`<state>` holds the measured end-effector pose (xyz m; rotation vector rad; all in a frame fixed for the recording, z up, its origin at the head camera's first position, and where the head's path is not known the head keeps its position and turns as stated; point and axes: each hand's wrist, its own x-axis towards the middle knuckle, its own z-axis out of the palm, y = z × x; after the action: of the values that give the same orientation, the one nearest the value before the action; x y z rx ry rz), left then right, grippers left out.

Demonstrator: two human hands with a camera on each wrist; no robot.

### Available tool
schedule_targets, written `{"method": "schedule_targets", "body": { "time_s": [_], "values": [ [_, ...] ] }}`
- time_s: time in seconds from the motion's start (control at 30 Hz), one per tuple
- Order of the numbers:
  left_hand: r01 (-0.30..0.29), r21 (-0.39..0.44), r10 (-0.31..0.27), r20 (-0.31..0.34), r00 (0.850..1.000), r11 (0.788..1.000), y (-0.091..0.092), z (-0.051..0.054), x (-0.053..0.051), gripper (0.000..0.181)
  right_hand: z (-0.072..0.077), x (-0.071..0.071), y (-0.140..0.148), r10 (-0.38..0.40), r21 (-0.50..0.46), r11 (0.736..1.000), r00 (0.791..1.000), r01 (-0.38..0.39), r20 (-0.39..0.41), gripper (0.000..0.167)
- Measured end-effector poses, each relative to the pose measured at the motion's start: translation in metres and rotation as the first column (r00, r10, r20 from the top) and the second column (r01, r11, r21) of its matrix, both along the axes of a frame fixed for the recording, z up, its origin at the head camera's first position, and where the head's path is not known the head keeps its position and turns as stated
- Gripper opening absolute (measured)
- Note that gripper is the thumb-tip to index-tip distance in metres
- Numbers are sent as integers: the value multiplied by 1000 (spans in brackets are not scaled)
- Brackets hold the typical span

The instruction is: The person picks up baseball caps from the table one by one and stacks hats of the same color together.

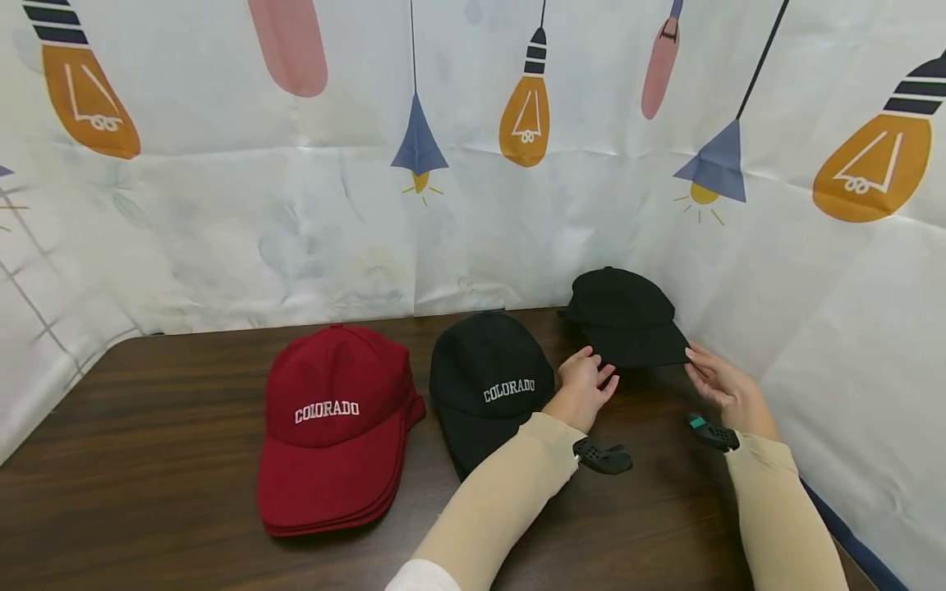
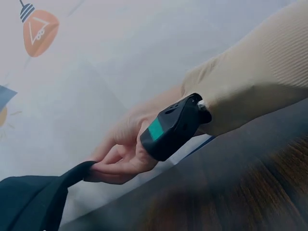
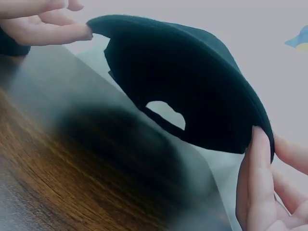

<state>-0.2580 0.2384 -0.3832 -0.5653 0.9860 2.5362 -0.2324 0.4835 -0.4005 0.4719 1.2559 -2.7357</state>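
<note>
A black cap is at the back right of the table, brim toward me and raised over the tabletop. My right hand pinches the brim's right corner between thumb and fingers, as both wrist views show. At the left corner, my left hand touches the brim with a fingertip; its other fingers stand apart from it. The right wrist view looks up into the cap's dark inside and its back opening. Left of it lies another black cap lettered COLORADO, partly hidden by my left forearm.
Red caps, stacked with COLORADO on the top one, sit left of the black caps. Printed fabric hangs behind the wooden table and along its right side, close to my right hand.
</note>
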Motion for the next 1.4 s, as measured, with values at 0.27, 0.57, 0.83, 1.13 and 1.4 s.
{"method": "schedule_targets", "body": {
  "time_s": [0.27, 0.57, 0.83, 1.13, 1.4],
  "values": [
    [-36, -40, 34, -39, 999, 999, -6, 3, -1, 34, 5, 2, 0, 123, 32, 992, 983, -120, -138, 39],
    [-59, -94, 54, -56, 997, 994, -11, 7, 6, 33, 12, 5, -3, 153, 100, 985, 975, -138, -160, 43],
    [-47, -147, 33, -96, 995, 988, -18, 16, 14, 37, 14, 8, 1, 308, 127, 951, 895, -281, -323, 51],
    [-28, -180, -2, -165, 986, 983, -30, 20, 19, 38, 21, 10, -2, 338, 178, 939, 889, -295, -307, 50],
    [-28, -193, -12, -203, 979, 981, -41, 25, 22, 39, 29, 9, -10, 339, 199, 937, 886, -287, -317, 49]
  ]
}}
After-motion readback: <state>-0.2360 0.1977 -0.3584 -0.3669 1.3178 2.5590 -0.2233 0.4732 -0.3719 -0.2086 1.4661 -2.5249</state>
